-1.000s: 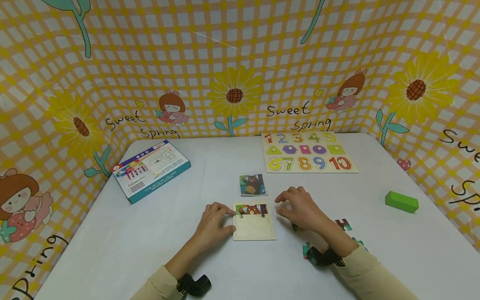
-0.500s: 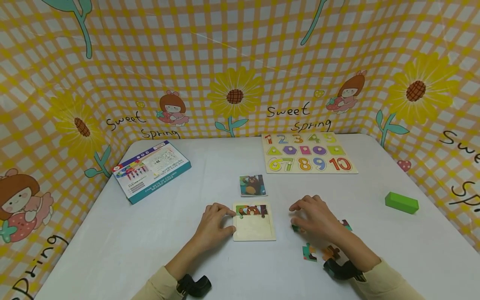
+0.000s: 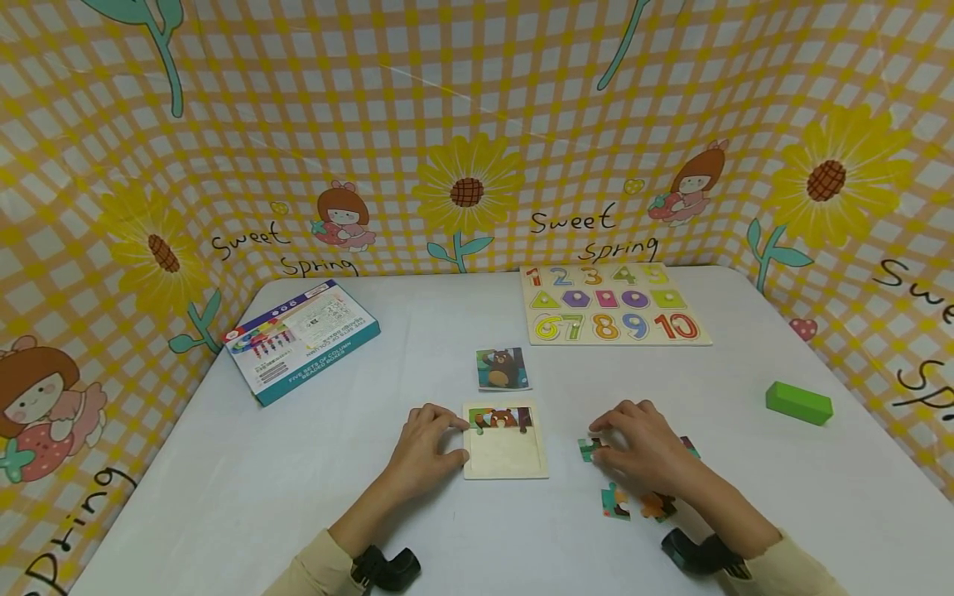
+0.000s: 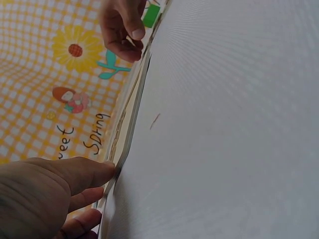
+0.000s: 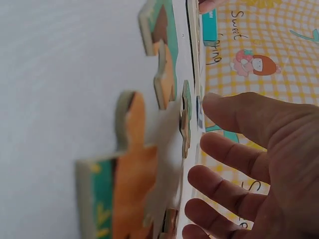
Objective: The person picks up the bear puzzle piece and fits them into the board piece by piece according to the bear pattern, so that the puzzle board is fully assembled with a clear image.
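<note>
Left hand (image 3: 425,444) touches tray (image 3: 503,454), fingers apart. Right of tray, right hand (image 3: 643,445) (likewise spread) is by puzzle pieces (image 3: 611,502), contact unclear.

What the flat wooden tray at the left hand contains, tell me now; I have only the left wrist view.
Observer: A bear-face jigsaw strip fills the far end of the puzzle tray; the rest is bare.
Operator: Report what lies by the right hand.
Observer: A loose green-and-brown jigsaw piece lies flat by its fingertips; I can't tell whether they touch.
Operator: Now tell me what lies just past the tray.
Observer: A picture card showing a brown bear, with a gap between it and the tray.
</note>
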`<act>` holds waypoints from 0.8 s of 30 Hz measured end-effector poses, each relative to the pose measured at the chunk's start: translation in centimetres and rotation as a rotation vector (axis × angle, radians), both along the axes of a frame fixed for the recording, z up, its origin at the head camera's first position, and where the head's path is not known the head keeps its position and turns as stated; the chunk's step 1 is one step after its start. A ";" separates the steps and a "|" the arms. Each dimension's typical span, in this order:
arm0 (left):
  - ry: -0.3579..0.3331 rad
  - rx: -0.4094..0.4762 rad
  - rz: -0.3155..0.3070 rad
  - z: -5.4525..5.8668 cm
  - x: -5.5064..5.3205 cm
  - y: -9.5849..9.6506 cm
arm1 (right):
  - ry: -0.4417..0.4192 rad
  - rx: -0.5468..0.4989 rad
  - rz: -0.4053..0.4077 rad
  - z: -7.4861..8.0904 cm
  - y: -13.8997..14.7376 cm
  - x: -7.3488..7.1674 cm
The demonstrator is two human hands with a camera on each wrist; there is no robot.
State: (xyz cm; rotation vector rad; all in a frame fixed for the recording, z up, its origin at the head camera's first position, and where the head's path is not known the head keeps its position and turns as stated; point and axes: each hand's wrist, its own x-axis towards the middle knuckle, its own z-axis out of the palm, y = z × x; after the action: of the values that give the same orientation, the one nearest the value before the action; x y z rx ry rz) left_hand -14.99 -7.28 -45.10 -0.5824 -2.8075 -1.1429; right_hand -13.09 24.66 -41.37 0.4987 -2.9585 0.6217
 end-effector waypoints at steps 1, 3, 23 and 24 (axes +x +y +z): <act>-0.001 0.001 0.001 0.0 0.0 0.0 | -0.010 -0.004 0.000 0.0 0.1 0.1; -0.002 -0.004 0.004 0.0 0.0 0.0 | -0.028 -0.006 -0.006 -0.1 0.2 0.2; -0.034 0.003 0.006 0.1 0.1 0.0 | 0.002 -0.016 -0.003 -1.1 0.9 0.3; -0.033 0.003 0.006 0.1 0.1 0.0 | 0.005 -0.015 -0.003 -1.1 0.9 0.3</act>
State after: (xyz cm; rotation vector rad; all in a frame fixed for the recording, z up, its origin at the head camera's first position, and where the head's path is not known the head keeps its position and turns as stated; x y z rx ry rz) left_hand -14.92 -7.25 -45.04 -0.5598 -2.8329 -1.1660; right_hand -12.83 25.60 -42.48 0.4930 -2.9476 0.6406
